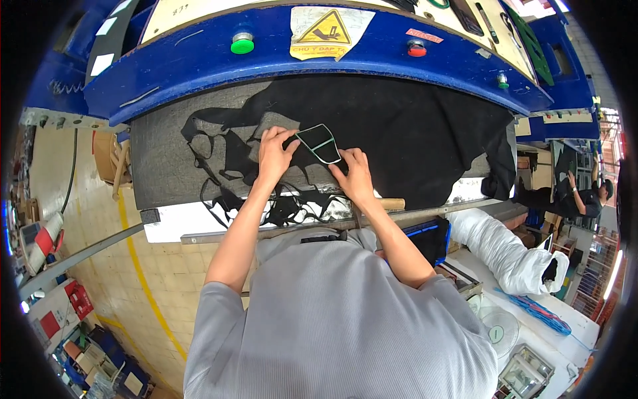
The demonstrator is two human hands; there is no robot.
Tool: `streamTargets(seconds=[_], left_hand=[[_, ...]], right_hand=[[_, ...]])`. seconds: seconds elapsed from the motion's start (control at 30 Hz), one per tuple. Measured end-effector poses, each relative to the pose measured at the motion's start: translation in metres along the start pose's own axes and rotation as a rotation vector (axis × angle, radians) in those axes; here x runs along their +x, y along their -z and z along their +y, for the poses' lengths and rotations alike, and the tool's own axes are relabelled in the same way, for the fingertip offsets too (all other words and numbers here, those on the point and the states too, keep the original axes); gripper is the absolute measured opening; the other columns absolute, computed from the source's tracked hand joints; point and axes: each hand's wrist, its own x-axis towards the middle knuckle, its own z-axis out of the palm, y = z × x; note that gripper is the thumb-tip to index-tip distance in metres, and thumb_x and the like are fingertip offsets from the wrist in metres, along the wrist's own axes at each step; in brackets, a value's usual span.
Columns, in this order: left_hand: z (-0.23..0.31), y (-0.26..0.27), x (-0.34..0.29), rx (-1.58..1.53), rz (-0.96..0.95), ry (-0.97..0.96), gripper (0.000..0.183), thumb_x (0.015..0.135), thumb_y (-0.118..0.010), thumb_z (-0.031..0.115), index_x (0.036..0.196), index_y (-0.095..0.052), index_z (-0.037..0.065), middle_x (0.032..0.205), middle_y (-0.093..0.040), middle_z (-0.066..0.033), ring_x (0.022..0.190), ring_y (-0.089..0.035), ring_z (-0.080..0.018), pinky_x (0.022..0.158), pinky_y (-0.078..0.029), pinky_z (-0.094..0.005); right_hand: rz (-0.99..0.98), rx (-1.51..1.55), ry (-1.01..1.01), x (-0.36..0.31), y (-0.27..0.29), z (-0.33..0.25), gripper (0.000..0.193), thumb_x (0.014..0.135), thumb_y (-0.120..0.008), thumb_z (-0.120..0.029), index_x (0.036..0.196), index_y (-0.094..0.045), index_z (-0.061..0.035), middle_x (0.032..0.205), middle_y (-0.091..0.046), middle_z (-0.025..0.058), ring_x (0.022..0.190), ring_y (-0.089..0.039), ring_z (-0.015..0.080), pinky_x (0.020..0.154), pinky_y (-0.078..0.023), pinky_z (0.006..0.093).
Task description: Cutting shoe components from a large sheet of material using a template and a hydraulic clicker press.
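One left hand (275, 153): coming in from the near side, thumb and forefinger pinching the left corner of the frame (323, 144), other fingers bent over the fabric (412, 133).
Right hand (355, 175): pinching the near right corner, thumb toward the body.
Frame: four-sided, thin pale green and white rim, one crossbar; set between the two hands, above black cloth. Cannot tell whether flat on it or slightly raised.
Fabric: black, spread wide over the middle and right of the table (166, 156), cut through with openings at left.
Scraps (286, 209): black, stringy, tangled along the near edge.
Stick (392, 203): tan, lying just beside the right forearm.
Beam (372, 56): blue, crossing beyond the fabric; carrying a green button (242, 44), a red button (417, 48) and a yellow warning sign (329, 30).
Tube (508, 249): white, wrinkled, well apart at right.
Fan (498, 329): pale, near the tube.
Co-worker (585, 199): dark-clothed, far right, one arm raised.
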Motion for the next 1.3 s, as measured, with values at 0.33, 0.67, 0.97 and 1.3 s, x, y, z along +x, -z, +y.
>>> streamTargets(seconds=[0.33,0.67,0.97,1.3], left_hand=[[0.002,-0.007,-0.003,0.009,0.055,0.087,0.025,0.08,-0.077,0.012,0.104,-0.074,0.005,0.098,-0.064,-0.0094,0.096,-0.057,-0.0305,0.087,-0.046,-0.0399],[-0.001,-0.007,-0.004,-0.056,0.086,0.059,0.022,0.075,-0.081,0.009,0.096,-0.075,0.004,0.093,-0.063,-0.0081,0.092,-0.057,-0.0287,0.083,-0.046,-0.0384],[0.002,-0.008,-0.006,-0.036,0.11,0.058,0.025,0.076,-0.081,0.011,0.099,-0.075,0.005,0.093,-0.062,-0.0094,0.092,-0.056,-0.0295,0.083,-0.046,-0.0388],[0.0,-0.008,-0.004,-0.052,0.08,0.078,0.025,0.08,-0.078,0.013,0.103,-0.074,0.005,0.099,-0.062,-0.0101,0.098,-0.057,-0.0307,0.089,-0.046,-0.0394]], right_hand=[[0.073,0.053,0.015,-0.004,0.0,-0.002,0.035,0.083,-0.075,-0.011,0.116,-0.069,-0.0017,0.096,-0.06,0.0113,0.093,-0.057,0.03,0.083,-0.048,0.0392],[0.104,0.072,0.049,-0.009,-0.002,0.001,0.034,0.081,-0.077,-0.01,0.114,-0.071,-0.0004,0.091,-0.059,0.0104,0.089,-0.057,0.0286,0.079,-0.048,0.0376],[0.119,0.071,0.059,-0.01,-0.004,0.003,0.034,0.082,-0.077,-0.01,0.114,-0.071,-0.0018,0.091,-0.059,0.0091,0.087,-0.056,0.0266,0.077,-0.047,0.0353],[-0.244,-0.177,-0.039,-0.079,0.073,0.019,0.043,0.074,-0.062,0.003,0.116,-0.065,-0.0052,0.111,-0.057,0.0135,0.109,-0.054,0.0337,0.095,-0.044,0.0435]])
